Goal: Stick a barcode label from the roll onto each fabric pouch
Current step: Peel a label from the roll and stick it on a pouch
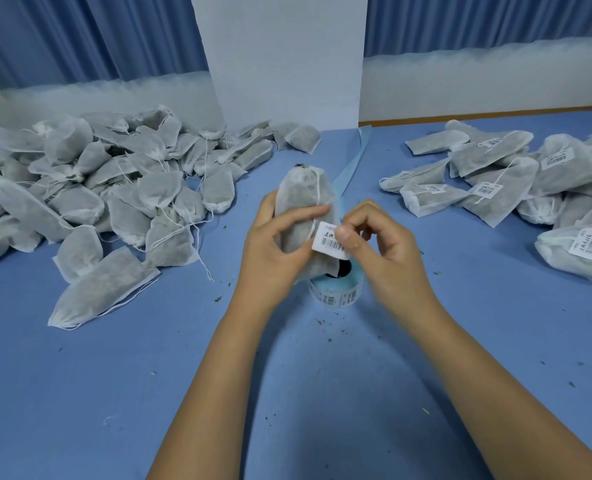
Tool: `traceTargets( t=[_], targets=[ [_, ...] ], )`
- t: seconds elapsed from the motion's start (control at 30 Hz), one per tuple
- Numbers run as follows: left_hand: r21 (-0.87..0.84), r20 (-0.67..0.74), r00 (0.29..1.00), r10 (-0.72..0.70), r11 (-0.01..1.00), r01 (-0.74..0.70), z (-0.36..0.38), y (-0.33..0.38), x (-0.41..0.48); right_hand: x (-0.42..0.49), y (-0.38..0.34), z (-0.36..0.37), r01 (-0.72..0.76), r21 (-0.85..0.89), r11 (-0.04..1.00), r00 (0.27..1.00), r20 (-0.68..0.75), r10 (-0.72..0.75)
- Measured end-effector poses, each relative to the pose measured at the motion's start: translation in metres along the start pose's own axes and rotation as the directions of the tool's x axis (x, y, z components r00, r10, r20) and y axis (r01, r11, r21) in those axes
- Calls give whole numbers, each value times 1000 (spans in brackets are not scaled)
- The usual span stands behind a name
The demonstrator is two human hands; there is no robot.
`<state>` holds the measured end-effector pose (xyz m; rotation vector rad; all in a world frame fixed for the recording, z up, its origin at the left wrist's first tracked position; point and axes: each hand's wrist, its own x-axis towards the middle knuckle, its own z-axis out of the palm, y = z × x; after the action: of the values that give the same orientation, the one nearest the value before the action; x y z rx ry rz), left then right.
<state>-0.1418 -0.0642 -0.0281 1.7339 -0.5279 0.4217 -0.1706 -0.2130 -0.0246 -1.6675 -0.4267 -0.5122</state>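
At the middle of the blue table (287, 393), the left hand (274, 251) grips 1 fabric pouch (301, 202), fingers curled behind it and the thumb laid across its front; the pouch stands nearly upright, its drawstring mouth toward 12 o'clock. The right hand (374, 244) pinches a white barcode label (327, 240) between thumb and fingers at the pouch's 4 o'clock edge; whether the label is stuck down cannot be told. Just below, at 6 o'clock from the pouch, the label roll (336, 291) stands on the table, partly hidden by the pouch. A blue backing strip (355, 157) runs away toward 1 o'clock. A heap of unlabelled pouches (97, 188) lies at 9 o'clock, and a pile of labelled pouches (530, 181) at 3 o'clock, both well apart from the hands.
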Motion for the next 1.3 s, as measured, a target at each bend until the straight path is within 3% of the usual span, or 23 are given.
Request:
traceTargets(
  t=[0.2, 0.57, 0.83, 0.9, 0.97, 1.07, 1.3],
  targets=[
    [-27, 121, 992, 45, 999, -42, 3, 2, -3, -2, 5, 4, 33, -87, 996, 998, 47, -29],
    [5, 280, 958, 65, 998, -69, 2, 4, -3, -1, 14, 2, 3, -212, 977, 992, -120, -29],
    [-75, 131, 988, 84, 994, -75, 7, 8, -5, -5, 11, 3, -40, -330, 943, 956, -288, -60],
    [-84, 107, 990, 92, 993, -83, 6, 8, -4, -4, 10, 3, -134, -278, 951, 948, -317, 41],
    [-102, 92, 990, 108, 990, -98, 4, 7, -3, -1, 11, 0, -199, -94, 976, 941, -297, 163],
    [-123, 63, 993, 95, 989, -87, 5, 7, -4, -1, 9, 0, -261, 266, 928, 947, -116, 300],
    [-118, -79, 997, 23, 992, -32, 12, 6, -5, -4, 14, 7, -279, 276, 920, 947, -79, 311]
  ],
)
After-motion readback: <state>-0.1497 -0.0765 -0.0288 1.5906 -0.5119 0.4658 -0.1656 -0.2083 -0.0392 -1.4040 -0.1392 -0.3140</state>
